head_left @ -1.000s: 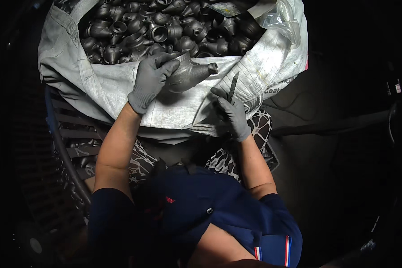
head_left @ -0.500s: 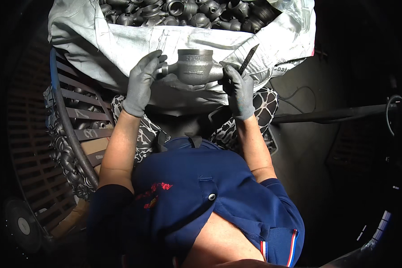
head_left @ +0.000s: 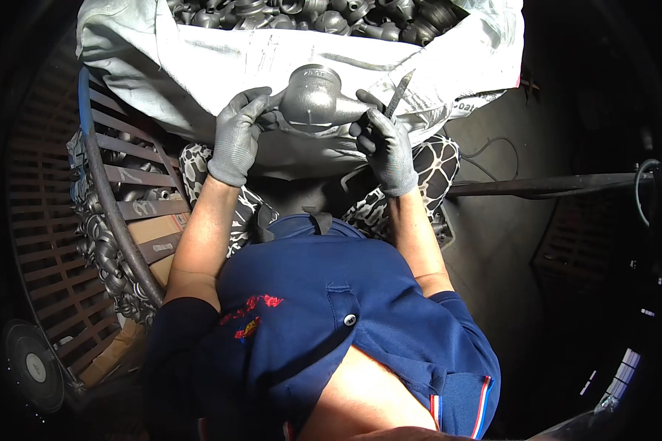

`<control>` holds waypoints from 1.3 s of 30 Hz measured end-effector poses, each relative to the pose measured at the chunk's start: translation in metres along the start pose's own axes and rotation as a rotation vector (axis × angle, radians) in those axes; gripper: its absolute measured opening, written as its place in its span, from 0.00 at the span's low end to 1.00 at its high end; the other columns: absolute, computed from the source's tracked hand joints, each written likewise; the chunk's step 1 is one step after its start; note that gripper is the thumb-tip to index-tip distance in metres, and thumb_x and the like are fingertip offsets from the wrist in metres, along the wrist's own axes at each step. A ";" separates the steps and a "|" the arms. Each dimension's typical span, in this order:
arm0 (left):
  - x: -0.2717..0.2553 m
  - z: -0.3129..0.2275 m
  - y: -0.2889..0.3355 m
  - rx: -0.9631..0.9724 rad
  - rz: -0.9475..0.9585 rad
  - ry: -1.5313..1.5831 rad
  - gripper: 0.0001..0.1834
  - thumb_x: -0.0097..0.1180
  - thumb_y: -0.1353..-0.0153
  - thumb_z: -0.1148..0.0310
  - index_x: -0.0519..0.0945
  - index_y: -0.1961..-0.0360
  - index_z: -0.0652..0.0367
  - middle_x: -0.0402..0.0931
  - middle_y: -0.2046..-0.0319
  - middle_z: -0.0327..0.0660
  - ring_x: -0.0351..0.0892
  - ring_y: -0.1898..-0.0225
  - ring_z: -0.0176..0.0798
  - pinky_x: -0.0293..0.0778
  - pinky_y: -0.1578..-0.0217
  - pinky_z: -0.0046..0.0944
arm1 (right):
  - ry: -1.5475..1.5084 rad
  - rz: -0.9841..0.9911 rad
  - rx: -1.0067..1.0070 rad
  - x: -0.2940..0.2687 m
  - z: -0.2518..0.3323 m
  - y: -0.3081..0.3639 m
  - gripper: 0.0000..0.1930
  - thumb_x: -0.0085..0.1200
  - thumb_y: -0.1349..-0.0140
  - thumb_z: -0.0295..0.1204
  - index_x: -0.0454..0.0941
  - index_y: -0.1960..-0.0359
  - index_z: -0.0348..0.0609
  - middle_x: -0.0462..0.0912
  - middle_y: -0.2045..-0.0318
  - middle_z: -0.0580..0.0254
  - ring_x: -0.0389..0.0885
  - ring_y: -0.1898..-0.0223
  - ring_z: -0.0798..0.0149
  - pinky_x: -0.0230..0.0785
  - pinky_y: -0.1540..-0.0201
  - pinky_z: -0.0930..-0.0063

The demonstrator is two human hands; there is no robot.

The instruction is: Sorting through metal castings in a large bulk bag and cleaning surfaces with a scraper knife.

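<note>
A grey cast-metal valve body (head_left: pixel 310 99) hangs in the air between my two gloved hands, tilted, its ringed collar at the top and its rounded side facing me. My left hand (head_left: pixel 235 136) closes thumb and fingers on the casting's left pipe end. My right hand (head_left: pixel 388 147) has its fingertips at the tapered right end, and also keeps a dark, flat file (head_left: pixel 399 94) pointing up and away. The file's lower part is hidden behind the glove.
A large white woven sack (head_left: pixel 221 70) full of similar castings (head_left: pixel 335 22) stands just beyond my hands. At left is a slatted metal crate (head_left: pixel 129 175) with more castings and cardboard (head_left: pixel 154 229). A dark bar (head_left: pixel 544 185) and a thin cable (head_left: pixel 511 143) lie at right.
The valve body has been turned and tilted, from collar upright to its rounded side showing. It moved slightly left and up, both hands still at its ends.
</note>
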State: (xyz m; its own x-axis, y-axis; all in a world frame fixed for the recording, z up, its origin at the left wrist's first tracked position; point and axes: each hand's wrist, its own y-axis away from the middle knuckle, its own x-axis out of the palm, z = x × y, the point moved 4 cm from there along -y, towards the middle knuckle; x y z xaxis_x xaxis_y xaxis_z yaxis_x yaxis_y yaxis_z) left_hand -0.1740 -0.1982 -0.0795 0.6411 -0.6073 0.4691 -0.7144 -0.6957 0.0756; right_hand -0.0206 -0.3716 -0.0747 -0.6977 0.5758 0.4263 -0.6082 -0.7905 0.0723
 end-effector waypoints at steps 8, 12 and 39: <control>-0.010 0.002 -0.001 0.061 -0.117 -0.122 0.13 0.54 0.37 0.68 0.77 0.58 0.69 0.77 0.73 0.42 0.71 0.80 0.28 0.69 0.77 0.27 | 0.303 0.010 -0.010 -0.008 -0.013 -0.002 0.15 0.38 0.30 0.32 0.71 0.72 0.36 0.73 0.82 0.65 0.57 0.85 0.80 0.52 0.82 0.86; -0.008 0.000 0.002 0.013 -0.135 -0.125 0.13 0.54 0.37 0.68 0.77 0.58 0.69 0.77 0.75 0.42 0.71 0.81 0.28 0.68 0.78 0.26 | 0.185 -0.053 0.069 -0.012 -0.019 -0.002 0.16 0.41 0.31 0.37 0.68 0.75 0.40 0.77 0.79 0.61 0.59 0.84 0.80 0.53 0.80 0.86; -0.006 -0.012 -0.001 -0.020 0.041 -0.269 0.16 0.48 0.35 0.67 0.74 0.52 0.69 0.73 0.75 0.35 0.65 0.78 0.23 0.65 0.77 0.23 | 0.228 0.066 0.102 -0.013 -0.035 -0.007 0.25 0.35 0.30 0.47 0.62 0.83 0.47 0.56 0.90 0.74 0.51 0.86 0.77 0.46 0.81 0.83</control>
State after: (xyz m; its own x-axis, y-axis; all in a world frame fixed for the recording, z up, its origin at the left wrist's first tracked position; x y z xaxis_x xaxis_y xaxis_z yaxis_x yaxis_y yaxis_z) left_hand -0.1804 -0.1890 -0.0720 0.6612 -0.7166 0.2221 -0.7448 -0.6625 0.0797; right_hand -0.0204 -0.3666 -0.1124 -0.8090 0.5452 0.2195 -0.5251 -0.8383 0.1467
